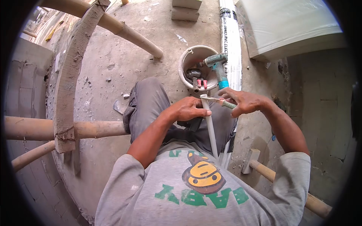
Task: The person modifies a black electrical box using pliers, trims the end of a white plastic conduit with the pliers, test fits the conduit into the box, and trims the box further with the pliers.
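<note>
A thin white plastic pipe point(211, 132) stands slanted between my knees, its top end up near the bucket. My left hand point(188, 108) is closed around it just below that end, thumb along the side. In my right hand point(247, 102) is a pair of pliers point(227, 104) with greenish handles, fingers on the grips. The metal jaws reach to the pipe's top end; whether they grip its wall I cannot tell. Just beyond my hands, a teal cordless drill point(217, 64) rests at the right rim of a white bucket point(181, 71). Red-handled and dark metal tools point(200, 81) lie inside the bucket.
A bundle of white wrapped PVC pipes point(230, 45) runs along the floor on the right. Wooden poles point(132, 37) and an upright plank point(71, 75) cross the left side. Blocks point(185, 11) sit at the back; another pole point(264, 170) lies right. A plastic-covered slab point(290, 26) juts in.
</note>
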### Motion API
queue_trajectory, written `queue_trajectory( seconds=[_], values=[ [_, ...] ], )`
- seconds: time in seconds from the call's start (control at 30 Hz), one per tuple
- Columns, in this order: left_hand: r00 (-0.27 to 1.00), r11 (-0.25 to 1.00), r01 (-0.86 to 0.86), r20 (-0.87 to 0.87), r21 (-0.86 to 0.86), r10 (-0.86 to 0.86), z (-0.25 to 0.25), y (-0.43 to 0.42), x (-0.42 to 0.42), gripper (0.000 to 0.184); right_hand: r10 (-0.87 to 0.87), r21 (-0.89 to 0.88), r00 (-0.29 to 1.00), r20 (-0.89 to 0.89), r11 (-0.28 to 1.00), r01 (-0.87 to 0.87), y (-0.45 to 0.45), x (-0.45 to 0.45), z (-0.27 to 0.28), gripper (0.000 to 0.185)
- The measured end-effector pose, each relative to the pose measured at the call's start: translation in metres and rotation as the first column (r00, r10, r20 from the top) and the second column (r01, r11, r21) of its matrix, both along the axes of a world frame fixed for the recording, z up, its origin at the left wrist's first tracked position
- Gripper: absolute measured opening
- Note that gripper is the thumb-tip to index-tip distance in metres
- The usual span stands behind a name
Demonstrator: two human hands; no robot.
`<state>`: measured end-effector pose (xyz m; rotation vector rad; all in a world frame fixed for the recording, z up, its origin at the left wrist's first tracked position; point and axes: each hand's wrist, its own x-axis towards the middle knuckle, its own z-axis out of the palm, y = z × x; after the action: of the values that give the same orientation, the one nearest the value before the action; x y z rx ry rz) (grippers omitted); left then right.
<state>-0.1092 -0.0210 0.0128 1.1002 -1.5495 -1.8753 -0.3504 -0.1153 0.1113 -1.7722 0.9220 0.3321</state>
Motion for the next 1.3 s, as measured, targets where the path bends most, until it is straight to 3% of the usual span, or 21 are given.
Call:
queue_trajectory(
  seconds=[0.03, 0.13, 0.23, 0.33, 0.47, 0.67, 0.77, 0.87, 1.17, 1.3],
  values=[
    [1.0, 1.0, -0.011, -0.019, -0.014, 0.011, -0.001, 0.001, 0.0, 0.048, 0.197, 0.086, 0.95, -0.241, 0.98, -0.182, -0.008, 0.019, 0.027, 0.07],
    [0.998, 0.999, 0.034, 0.053, 0.004, -0.035, 0.006, 0.001, 0.003, 0.048, 0.259, 0.024, 0.942, -0.211, 0.965, -0.26, -0.009, 0.022, 0.02, 0.061],
    [0.998, 0.999, -0.032, -0.056, 0.024, 0.033, 0.006, 0.008, 0.0, 0.048, 0.284, 0.003, 0.913, -0.292, 0.955, -0.296, -0.01, 0.029, 0.023, 0.053],
    [0.999, 0.999, 0.025, 0.019, 0.032, -0.026, 0.022, 0.008, 0.008, 0.039, 0.323, -0.097, 0.846, -0.424, 0.913, -0.397, -0.001, 0.042, 0.038, 0.046],
    [0.997, 1.0, -0.015, -0.081, -0.001, 0.015, 0.002, 0.013, 0.004, 0.039, 0.33, -0.114, 0.828, -0.454, 0.9, -0.421, 0.006, 0.05, 0.045, 0.044],
    [0.998, 0.998, 0.062, -0.007, 0.021, -0.062, 0.003, 0.012, 0.01, 0.041, 0.323, -0.119, 0.8, -0.506, 0.892, -0.435, 0.011, 0.054, 0.043, 0.043],
    [0.998, 1.0, -0.023, -0.054, -0.009, 0.022, -0.002, 0.015, 0.008, 0.042, 0.322, -0.083, 0.762, -0.562, 0.894, -0.44, 0.01, 0.063, 0.046, 0.042],
    [1.0, 1.0, 0.014, -0.021, -0.015, -0.015, -0.005, 0.013, 0.008, 0.043, 0.35, -0.112, 0.79, -0.504, 0.88, -0.461, 0.007, 0.061, 0.044, 0.04],
    [0.999, 0.999, 0.021, -0.047, -0.029, -0.023, -0.006, 0.018, 0.009, 0.044, 0.357, -0.054, 0.694, -0.625, 0.867, -0.495, 0.011, 0.077, 0.052, 0.037],
    [0.998, 1.0, 0.015, -0.063, -0.024, -0.017, -0.005, 0.02, 0.009, 0.047, 0.334, -0.142, 0.746, -0.577, 0.858, -0.494, 0.016, 0.066, 0.045, 0.034]
  ],
)
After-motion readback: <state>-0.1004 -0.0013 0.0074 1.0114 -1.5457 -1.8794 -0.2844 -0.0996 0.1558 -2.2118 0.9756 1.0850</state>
